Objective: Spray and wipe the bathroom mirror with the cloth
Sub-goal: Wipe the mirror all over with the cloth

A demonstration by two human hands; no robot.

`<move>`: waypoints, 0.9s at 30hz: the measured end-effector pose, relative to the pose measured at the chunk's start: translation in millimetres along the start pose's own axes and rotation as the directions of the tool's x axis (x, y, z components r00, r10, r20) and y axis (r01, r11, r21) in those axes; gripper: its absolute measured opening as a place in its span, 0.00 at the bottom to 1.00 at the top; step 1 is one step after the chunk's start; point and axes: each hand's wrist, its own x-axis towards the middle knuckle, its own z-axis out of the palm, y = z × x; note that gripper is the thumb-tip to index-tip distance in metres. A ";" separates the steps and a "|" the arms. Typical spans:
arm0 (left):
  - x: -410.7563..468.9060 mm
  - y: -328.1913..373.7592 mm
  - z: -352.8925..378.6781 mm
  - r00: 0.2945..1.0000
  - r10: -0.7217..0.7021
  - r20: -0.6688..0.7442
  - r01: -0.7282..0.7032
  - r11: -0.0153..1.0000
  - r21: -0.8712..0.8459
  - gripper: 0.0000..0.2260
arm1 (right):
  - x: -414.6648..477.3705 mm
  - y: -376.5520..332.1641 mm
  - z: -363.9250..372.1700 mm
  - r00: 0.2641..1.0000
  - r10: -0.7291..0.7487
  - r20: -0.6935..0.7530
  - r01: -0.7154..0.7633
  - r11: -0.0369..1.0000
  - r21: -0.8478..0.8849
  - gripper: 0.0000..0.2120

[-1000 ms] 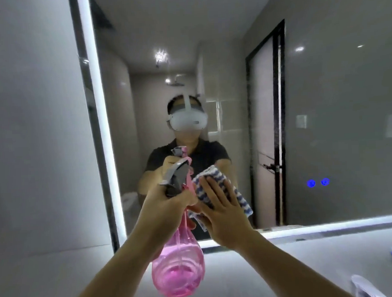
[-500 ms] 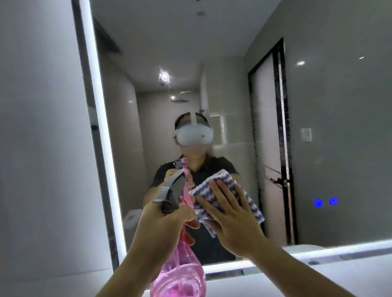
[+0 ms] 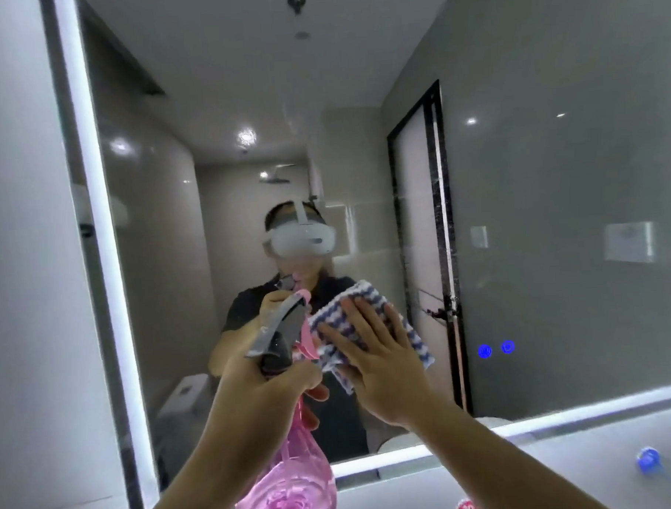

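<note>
Here one cloth (image 3: 360, 293) is lying flat on the mirror (image 3: 553, 160) under the right hand's (image 3: 385, 371) straight fingers; the left hand (image 3: 261, 396) is gripping one pink spray bottle (image 3: 294, 491). Open glass is stretching rightward and upward from the lit bottom edge.

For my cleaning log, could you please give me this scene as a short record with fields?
Left hand: grips pink spray bottle at its trigger head
Right hand: straight fingers press striped cloth flat against mirror
Mirror: lit edges, two blue lights at lower right
Stage: cloth on the glass, bottle raised beside it
</note>
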 end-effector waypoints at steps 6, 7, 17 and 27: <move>-5.7 1.5 -1.8 1.000 -0.001 -0.019 0.001 1.000 0.030 0.07 | 38.8 -9.6 -5.7 0.929 0.361 -0.088 -0.346 0.926 0.148 0.25; -6.8 -1.0 -2.2 0.999 -0.018 -0.035 0.019 1.000 0.018 0.06 | 24.0 -29.2 2.6 0.932 0.356 -0.064 -0.342 0.925 0.169 0.25; -38.8 -34.6 -1.0 0.983 -0.167 -0.078 0.176 0.977 0.123 0.01 | -129.2 -34.0 30.8 0.984 -0.082 0.159 0.060 0.989 0.135 0.30; -15.9 -5.7 -2.1 0.996 -0.040 -0.080 0.039 0.999 -0.006 0.12 | -17.5 -42.7 10.9 0.995 0.091 0.034 -0.094 0.988 0.121 0.24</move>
